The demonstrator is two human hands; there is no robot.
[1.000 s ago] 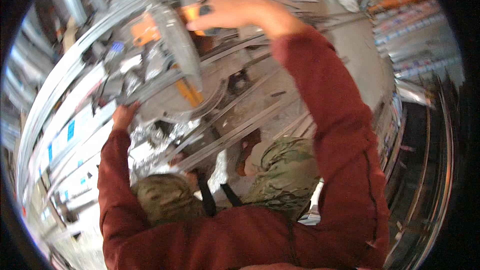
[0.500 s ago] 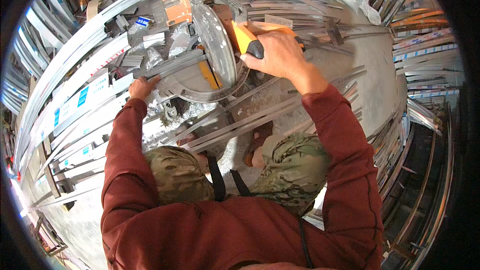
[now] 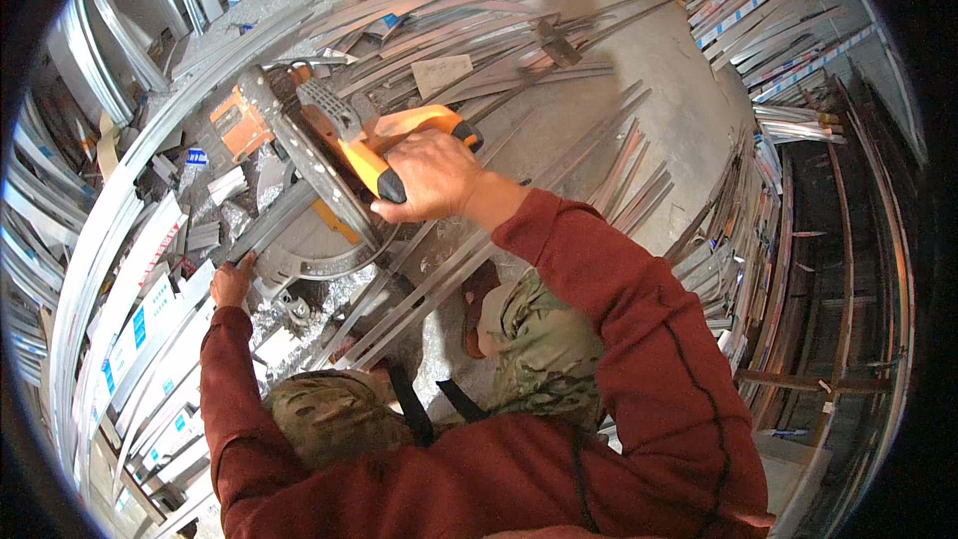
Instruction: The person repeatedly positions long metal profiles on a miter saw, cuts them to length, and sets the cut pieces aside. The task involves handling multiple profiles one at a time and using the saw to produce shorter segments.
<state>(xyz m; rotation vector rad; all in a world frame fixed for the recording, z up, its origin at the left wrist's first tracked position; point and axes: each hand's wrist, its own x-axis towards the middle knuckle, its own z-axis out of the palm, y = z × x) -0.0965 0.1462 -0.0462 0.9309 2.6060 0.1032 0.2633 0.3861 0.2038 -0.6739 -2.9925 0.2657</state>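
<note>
A mitre saw with a grey, scuffed blade guard [image 3: 317,172] and an orange motor part stands on the floor in front of me. My right hand [image 3: 431,172] is wrapped around its orange and black handle [image 3: 371,172]. To the left of the saw, my left hand [image 3: 232,282] grips a long grey metal profile [image 3: 274,222], which lies across the saw's base [image 3: 317,262] under the guard. The blade is hidden, and I cannot tell whether it touches the profile.
Long strips and profiles [image 3: 419,284] cross the floor in front of my knees. Offcuts [image 3: 228,186] are scattered left of the saw. White profiles with blue labels [image 3: 140,324] lie at the left. Racks of stock [image 3: 798,269] stand at the right.
The view has turned, so the saw and both hands appear further left and lower. The handle in my right hand looks closer to the saw's base. My left hand stays on the profile.
</note>
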